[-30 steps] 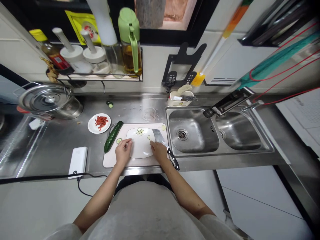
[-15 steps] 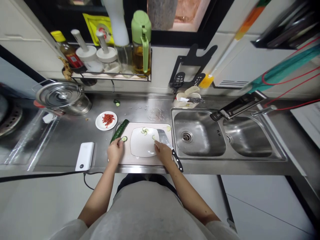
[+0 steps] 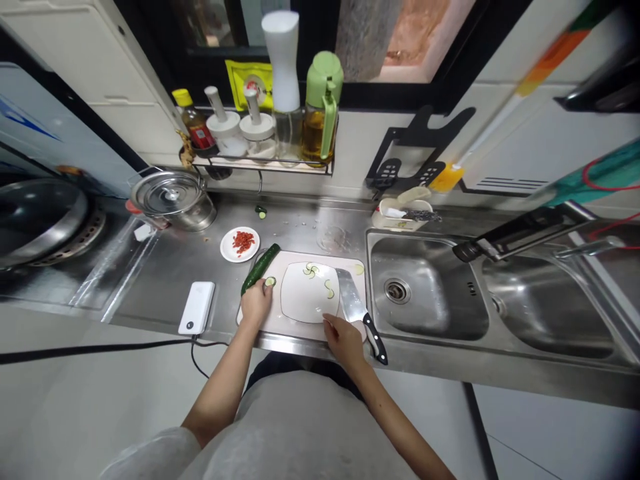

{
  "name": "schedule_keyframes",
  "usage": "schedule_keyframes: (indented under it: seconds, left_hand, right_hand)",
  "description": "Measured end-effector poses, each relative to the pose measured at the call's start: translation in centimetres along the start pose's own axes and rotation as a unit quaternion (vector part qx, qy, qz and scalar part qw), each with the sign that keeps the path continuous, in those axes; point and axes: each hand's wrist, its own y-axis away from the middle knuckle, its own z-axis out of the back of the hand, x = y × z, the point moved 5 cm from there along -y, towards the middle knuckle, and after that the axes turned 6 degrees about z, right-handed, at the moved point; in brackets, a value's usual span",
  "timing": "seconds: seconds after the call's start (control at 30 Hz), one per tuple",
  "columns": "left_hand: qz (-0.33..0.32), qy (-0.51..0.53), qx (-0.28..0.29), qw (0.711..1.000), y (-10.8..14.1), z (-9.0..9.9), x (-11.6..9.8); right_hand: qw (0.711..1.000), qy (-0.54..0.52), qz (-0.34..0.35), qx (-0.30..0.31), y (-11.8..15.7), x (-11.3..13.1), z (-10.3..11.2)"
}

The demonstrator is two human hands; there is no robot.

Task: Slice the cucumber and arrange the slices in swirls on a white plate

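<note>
My left hand (image 3: 256,305) is closed at the left of the pink cutting board (image 3: 275,323), its fingertips pinching a cucumber slice (image 3: 270,282). Right beside it lies the dark green cucumber (image 3: 261,268), along the board's left edge. A white square plate (image 3: 303,297) rests on the board. On it, thin cucumber pieces form a pinwheel (image 3: 311,270) near the far rim and an S-shaped pair (image 3: 329,289) to the right. My right hand (image 3: 346,341) hovers at the plate's near right corner, fingers loosely curled and apart, nothing visible in them. A kitchen knife (image 3: 353,299) lies right of the plate.
Left of the board stand a small plate (image 3: 225,248) of red berries, a white power bank (image 3: 197,307) with a cable, and a lidded steel pot (image 3: 175,200). A cucumber end (image 3: 261,212) lies behind. To the right is a double sink (image 3: 420,287); seasonings fill a wall rack (image 3: 270,164).
My right hand has drawn back toward me from the plate, leaving the S-shaped pair of cucumber pieces in view. My left hand stays by the cucumber. The camera view has shifted.
</note>
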Motion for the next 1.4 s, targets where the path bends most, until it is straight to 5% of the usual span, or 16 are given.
schedule_keyframes:
  seconds: [0.37, 0.57, 0.8, 1.0, 1.23, 1.4]
  left_hand:
    - [-0.001, 0.145, -0.056, 0.988, -0.5, 0.2, 0.4]
    - [0.015, 0.314, 0.028, 0.949, 0.9, 1.6, -0.7]
    - [-0.002, 0.470, 0.174, 0.865, 4.2, 3.6, -4.4]
    - [0.109, 0.570, 0.269, 0.769, 6.7, 2.5, -6.2]
    - [0.279, 0.646, 0.452, 0.549, 9.2, 1.0, -7.3]
    - [0.297, 0.649, 0.478, 0.511, 9.4, 1.2, -8.1]
  right_hand:
    - [0.999, -0.029, 0.030, 0.025, -0.5, 1.5, -0.7]
    - [0.995, -0.102, 0.005, 0.000, -2.3, 3.2, 0.6]
    - [0.970, -0.241, -0.020, -0.015, -5.8, 5.1, 1.1]
    - [0.945, -0.317, -0.075, -0.019, -5.9, 4.9, -0.3]
    - [0.924, -0.374, -0.069, -0.031, -5.4, 5.1, 1.8]
    - [0.924, -0.383, -0.017, -0.015, -5.3, 5.3, 3.1]
